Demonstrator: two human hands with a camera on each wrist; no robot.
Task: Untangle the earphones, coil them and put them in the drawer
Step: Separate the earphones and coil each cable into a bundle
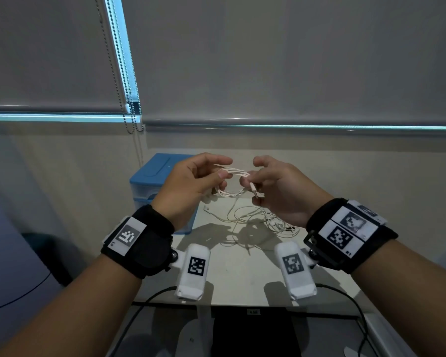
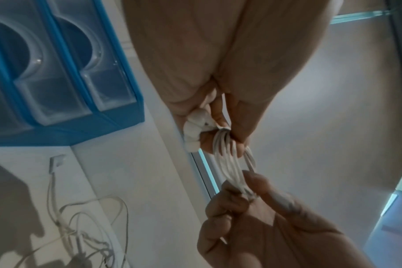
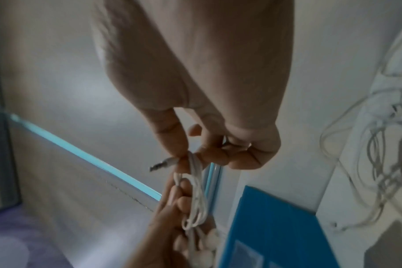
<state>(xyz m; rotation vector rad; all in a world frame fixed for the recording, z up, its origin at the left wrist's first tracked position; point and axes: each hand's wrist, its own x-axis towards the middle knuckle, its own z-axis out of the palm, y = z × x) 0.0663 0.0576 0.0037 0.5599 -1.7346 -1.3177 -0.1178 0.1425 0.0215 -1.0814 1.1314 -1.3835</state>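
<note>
A coiled loop of white earphones (image 1: 232,182) hangs in the air between my two hands above the table. My left hand (image 1: 198,180) pinches one side of the coil (image 2: 227,154), with the white earbuds (image 2: 196,127) bunched against its fingers. My right hand (image 1: 263,181) pinches the other side of the coil (image 3: 195,181), and the plug end (image 3: 163,164) sticks out past its thumb. A blue drawer unit (image 1: 155,181) stands on the table behind my left hand; its clear drawer fronts (image 2: 57,76) look pushed in.
A second tangle of white earphone cables (image 1: 258,222) lies loose on the white table (image 1: 242,274) under my right hand. Roller blinds and their bead chains (image 1: 126,73) hang behind the table. Black cables trail off the table's near edge.
</note>
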